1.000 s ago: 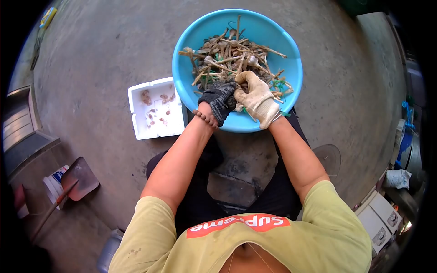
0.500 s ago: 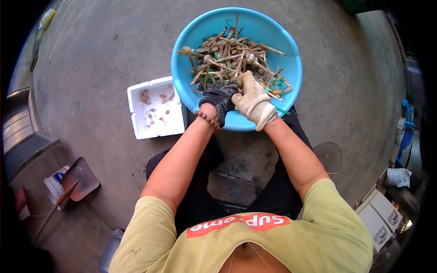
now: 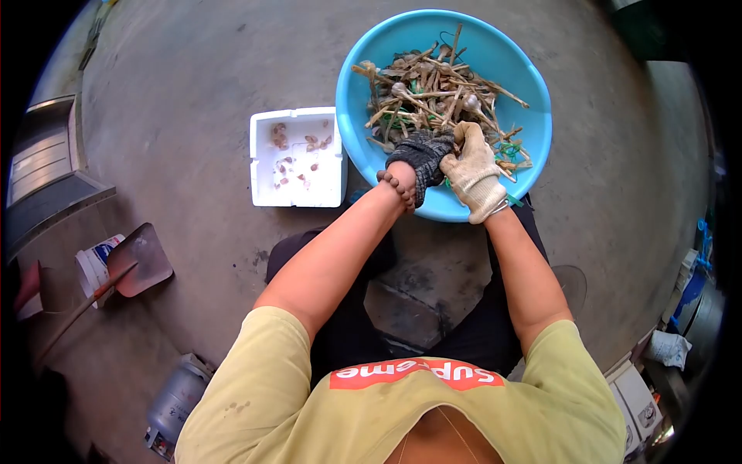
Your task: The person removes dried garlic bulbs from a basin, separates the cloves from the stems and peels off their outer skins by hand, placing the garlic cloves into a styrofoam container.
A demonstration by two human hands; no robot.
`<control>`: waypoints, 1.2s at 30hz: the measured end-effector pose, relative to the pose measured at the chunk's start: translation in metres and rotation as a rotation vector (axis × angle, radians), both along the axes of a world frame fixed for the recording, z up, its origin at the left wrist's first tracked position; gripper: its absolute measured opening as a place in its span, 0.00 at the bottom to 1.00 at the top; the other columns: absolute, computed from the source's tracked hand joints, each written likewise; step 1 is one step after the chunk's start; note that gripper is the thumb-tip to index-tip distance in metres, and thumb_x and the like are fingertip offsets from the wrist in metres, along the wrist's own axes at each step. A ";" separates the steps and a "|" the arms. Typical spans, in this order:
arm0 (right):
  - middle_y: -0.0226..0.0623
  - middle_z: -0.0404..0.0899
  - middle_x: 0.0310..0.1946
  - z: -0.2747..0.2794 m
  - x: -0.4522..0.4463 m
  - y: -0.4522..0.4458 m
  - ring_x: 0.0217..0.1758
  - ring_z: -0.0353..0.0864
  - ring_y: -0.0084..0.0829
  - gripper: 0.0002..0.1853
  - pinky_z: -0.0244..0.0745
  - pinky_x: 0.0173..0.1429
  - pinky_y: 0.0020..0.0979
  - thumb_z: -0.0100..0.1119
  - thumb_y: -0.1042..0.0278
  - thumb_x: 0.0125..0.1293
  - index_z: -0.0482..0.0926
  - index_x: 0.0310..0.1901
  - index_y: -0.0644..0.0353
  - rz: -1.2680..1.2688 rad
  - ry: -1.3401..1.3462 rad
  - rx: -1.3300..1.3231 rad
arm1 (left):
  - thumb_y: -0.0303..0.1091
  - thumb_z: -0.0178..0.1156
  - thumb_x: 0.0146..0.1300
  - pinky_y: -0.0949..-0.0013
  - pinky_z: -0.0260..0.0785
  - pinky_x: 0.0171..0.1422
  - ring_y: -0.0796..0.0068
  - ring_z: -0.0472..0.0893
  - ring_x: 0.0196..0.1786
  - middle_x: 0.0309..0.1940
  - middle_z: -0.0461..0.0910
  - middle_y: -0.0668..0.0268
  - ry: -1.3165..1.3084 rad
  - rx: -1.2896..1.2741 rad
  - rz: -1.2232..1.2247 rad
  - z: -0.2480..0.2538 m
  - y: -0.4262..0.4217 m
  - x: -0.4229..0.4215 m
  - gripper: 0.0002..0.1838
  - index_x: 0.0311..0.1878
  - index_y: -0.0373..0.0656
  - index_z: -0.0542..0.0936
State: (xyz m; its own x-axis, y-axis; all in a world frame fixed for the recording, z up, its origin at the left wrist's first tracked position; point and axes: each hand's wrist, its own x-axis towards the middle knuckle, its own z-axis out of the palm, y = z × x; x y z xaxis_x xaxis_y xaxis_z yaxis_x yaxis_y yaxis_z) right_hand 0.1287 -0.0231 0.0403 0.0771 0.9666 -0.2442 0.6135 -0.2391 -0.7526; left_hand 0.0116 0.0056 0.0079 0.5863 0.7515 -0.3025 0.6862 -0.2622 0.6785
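Note:
A blue basin [image 3: 533, 77] holds a heap of dried garlic [image 3: 440, 85] with long stalks and bits of green string. Over its near part, my left hand [image 3: 423, 158], in a dark grey glove, has its fingers closed. Right beside it is my right hand [image 3: 473, 174] in a pale cream glove, fingers bent toward the left ones. What lies between the fingers is hidden. Left of the basin stands a white foam box [image 3: 259, 174] with several garlic cloves [image 3: 311, 143] scattered on its bottom.
A shovel [image 3: 143, 259] leans by a white bucket [image 3: 91, 267] at the left. Below it stands a grey gas cylinder [image 3: 176, 402]. A round metal thing [image 3: 702, 317] and a white plastic bag [image 3: 669, 349] are at the right edge.
The view has shifted, so basin, box and hands appear farther right. Both hands stay together over the basin's near part, with only small finger movements.

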 end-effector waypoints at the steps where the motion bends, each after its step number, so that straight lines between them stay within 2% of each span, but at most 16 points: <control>1: 0.45 0.71 0.31 0.000 0.000 -0.001 0.35 0.72 0.40 0.20 0.69 0.42 0.34 0.55 0.73 0.42 0.67 0.41 0.64 0.005 -0.017 0.012 | 0.33 0.54 0.49 0.58 0.66 0.52 0.55 0.74 0.47 0.44 0.75 0.54 0.001 0.007 -0.029 0.001 0.000 -0.001 0.19 0.48 0.45 0.73; 11: 0.51 0.72 0.38 0.010 0.003 -0.004 0.43 0.72 0.51 0.22 0.69 0.47 0.41 0.56 0.69 0.44 0.66 0.44 0.63 0.108 -0.160 -0.006 | 0.38 0.51 0.54 0.61 0.64 0.55 0.56 0.73 0.50 0.46 0.74 0.54 -0.065 0.136 -0.144 -0.009 0.000 0.001 0.18 0.48 0.43 0.73; 13: 0.50 0.73 0.34 0.007 0.006 -0.003 0.39 0.73 0.50 0.21 0.70 0.45 0.39 0.57 0.69 0.44 0.67 0.42 0.63 0.091 -0.183 0.032 | 0.38 0.51 0.53 0.60 0.65 0.53 0.55 0.74 0.49 0.45 0.75 0.54 -0.048 0.125 -0.143 -0.008 0.001 0.001 0.17 0.47 0.44 0.74; 15: 0.46 0.73 0.29 0.002 0.011 0.001 0.31 0.75 0.44 0.20 0.72 0.39 0.35 0.58 0.70 0.44 0.67 0.42 0.63 0.065 0.020 -0.031 | 0.37 0.52 0.52 0.58 0.66 0.50 0.54 0.75 0.46 0.42 0.76 0.54 -0.026 0.088 -0.073 -0.003 0.001 -0.002 0.17 0.46 0.45 0.74; 16: 0.38 0.72 0.25 -0.001 0.012 0.000 0.23 0.73 0.31 0.17 0.71 0.29 0.28 0.60 0.68 0.49 0.69 0.40 0.63 0.007 0.173 -0.010 | 0.35 0.53 0.51 0.57 0.67 0.48 0.53 0.75 0.44 0.40 0.77 0.54 -0.037 0.112 -0.046 0.000 0.000 -0.003 0.16 0.45 0.45 0.74; 17: 0.38 0.72 0.25 -0.001 0.014 0.002 0.23 0.73 0.31 0.17 0.71 0.29 0.28 0.60 0.68 0.49 0.69 0.40 0.63 0.001 0.169 -0.007 | 0.35 0.53 0.51 0.57 0.67 0.48 0.53 0.75 0.44 0.40 0.77 0.54 -0.042 0.114 -0.052 0.004 0.001 -0.002 0.16 0.45 0.45 0.74; 19: 0.32 0.72 0.24 0.006 0.018 0.007 0.20 0.72 0.21 0.14 0.69 0.24 0.21 0.60 0.66 0.55 0.70 0.40 0.63 -0.192 0.707 -0.207 | 0.34 0.56 0.49 0.57 0.66 0.47 0.53 0.74 0.45 0.40 0.77 0.56 0.014 0.010 0.028 0.014 0.003 -0.001 0.20 0.48 0.45 0.73; 20: 0.28 0.72 0.22 0.013 0.019 0.008 0.21 0.71 0.18 0.13 0.68 0.24 0.19 0.59 0.65 0.58 0.71 0.40 0.63 -0.261 0.865 -0.259 | 0.32 0.55 0.51 0.57 0.67 0.44 0.55 0.75 0.41 0.41 0.76 0.57 -0.203 0.036 0.102 0.007 -0.003 -0.007 0.18 0.48 0.46 0.74; 21: 0.28 0.72 0.22 0.013 0.021 0.008 0.21 0.71 0.18 0.13 0.68 0.24 0.19 0.59 0.65 0.58 0.71 0.40 0.63 -0.267 0.862 -0.256 | 0.32 0.55 0.51 0.57 0.67 0.44 0.55 0.75 0.41 0.41 0.76 0.57 -0.208 0.035 0.097 0.005 -0.003 -0.008 0.18 0.48 0.46 0.74; 23: 0.28 0.71 0.22 0.008 0.025 0.011 0.21 0.72 0.19 0.14 0.70 0.25 0.20 0.60 0.65 0.57 0.71 0.40 0.63 -0.335 1.000 -0.339 | 0.32 0.53 0.55 0.62 0.66 0.50 0.58 0.74 0.45 0.44 0.75 0.57 0.006 0.372 -0.090 0.001 -0.003 -0.009 0.19 0.53 0.47 0.71; 24: 0.28 0.72 0.23 0.005 0.026 0.010 0.21 0.72 0.19 0.13 0.70 0.25 0.20 0.58 0.66 0.58 0.71 0.41 0.64 -0.321 1.025 -0.335 | 0.34 0.52 0.59 0.64 0.66 0.52 0.58 0.73 0.48 0.47 0.73 0.56 -0.034 0.083 -0.007 0.008 -0.002 -0.004 0.17 0.52 0.43 0.71; 25: 0.28 0.72 0.23 0.004 0.026 0.010 0.21 0.72 0.19 0.13 0.70 0.25 0.20 0.58 0.66 0.58 0.71 0.41 0.64 -0.322 1.025 -0.334 | 0.34 0.52 0.59 0.64 0.66 0.52 0.58 0.73 0.48 0.47 0.73 0.56 -0.034 0.082 -0.008 0.007 -0.002 0.000 0.17 0.52 0.43 0.71; 27: 0.29 0.72 0.24 0.004 0.025 0.010 0.22 0.73 0.19 0.12 0.70 0.25 0.20 0.55 0.67 0.60 0.71 0.42 0.64 -0.309 1.017 -0.354 | 0.36 0.54 0.59 0.65 0.65 0.54 0.60 0.73 0.49 0.47 0.73 0.55 -0.364 -0.142 0.388 0.005 -0.003 0.006 0.18 0.52 0.40 0.71; 31: 0.31 0.72 0.26 0.003 0.032 0.009 0.22 0.73 0.20 0.12 0.72 0.26 0.21 0.52 0.69 0.61 0.70 0.44 0.65 -0.320 1.004 -0.392 | 0.31 0.58 0.56 0.67 0.68 0.50 0.65 0.76 0.45 0.43 0.77 0.57 -0.559 0.060 0.348 0.011 -0.011 0.003 0.15 0.47 0.38 0.75; 34: 0.33 0.72 0.29 -0.004 0.035 0.007 0.24 0.74 0.23 0.12 0.74 0.28 0.24 0.51 0.70 0.61 0.69 0.45 0.65 -0.329 1.055 -0.433 | 0.32 0.58 0.55 0.64 0.67 0.51 0.62 0.76 0.47 0.43 0.77 0.55 -0.592 -0.212 0.348 0.019 -0.010 -0.002 0.16 0.47 0.39 0.75; 36: 0.34 0.73 0.32 -0.003 0.037 0.004 0.27 0.75 0.25 0.13 0.76 0.31 0.27 0.49 0.71 0.61 0.68 0.47 0.65 -0.313 1.147 -0.477 | 0.36 0.57 0.56 0.62 0.68 0.51 0.56 0.76 0.45 0.40 0.77 0.55 -0.486 0.103 0.236 0.014 -0.008 -0.006 0.17 0.47 0.39 0.75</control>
